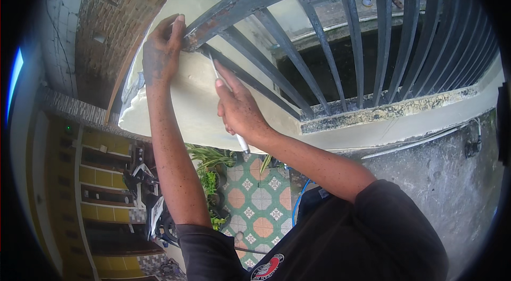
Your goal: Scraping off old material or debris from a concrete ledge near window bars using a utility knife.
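Observation:
My left hand (164, 49) is bent around the end of the metal railing (226, 12), where its top rail meets the pale wall (186, 87). The grey paint on that rail is chipped, with reddish-brown patches. Closed around a slim tool with a white handle (243, 144), my right hand (238, 104) is just below the rail's end. The tool's narrow tip points up toward the joint of the first bar and the wall; its exact kind cannot be made out. Dark specks dot both forearms.
Upright bars continue to the right above a worn concrete ledge (394, 106), with a dark opening behind them. Below are potted plants (210, 177), patterned floor tiles (261, 201) and a parked motorcycle (156, 212). A small can (367, 0) stands beyond the bars.

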{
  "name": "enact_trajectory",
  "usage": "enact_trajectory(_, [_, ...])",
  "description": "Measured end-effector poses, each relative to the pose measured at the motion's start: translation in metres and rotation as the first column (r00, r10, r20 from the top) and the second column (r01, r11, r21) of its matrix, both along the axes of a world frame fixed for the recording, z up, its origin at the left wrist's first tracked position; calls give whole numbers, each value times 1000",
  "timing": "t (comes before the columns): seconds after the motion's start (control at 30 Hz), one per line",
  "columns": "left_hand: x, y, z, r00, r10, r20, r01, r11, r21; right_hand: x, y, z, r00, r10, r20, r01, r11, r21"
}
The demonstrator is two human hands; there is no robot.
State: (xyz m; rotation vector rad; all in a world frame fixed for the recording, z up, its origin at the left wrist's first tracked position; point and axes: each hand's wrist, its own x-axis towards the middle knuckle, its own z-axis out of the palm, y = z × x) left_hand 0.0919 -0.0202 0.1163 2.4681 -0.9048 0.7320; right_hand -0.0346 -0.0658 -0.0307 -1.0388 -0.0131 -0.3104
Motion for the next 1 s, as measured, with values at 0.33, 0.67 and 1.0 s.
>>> enact_trajectory(0.33, [3,7,1,997,-76,-26,76,997,-13,5,14,14,995,-91,52,91,996,3])
enact_trajectory(0.67, [4,0,3,1000,5,26,-6,999,44,3,21,-56,974,-200,-110,212,971,113])
enact_trajectory(1.0, [8,3,4,998,-54,-31,55,997,46,5,10,28,997,8,72,-23,979,204])
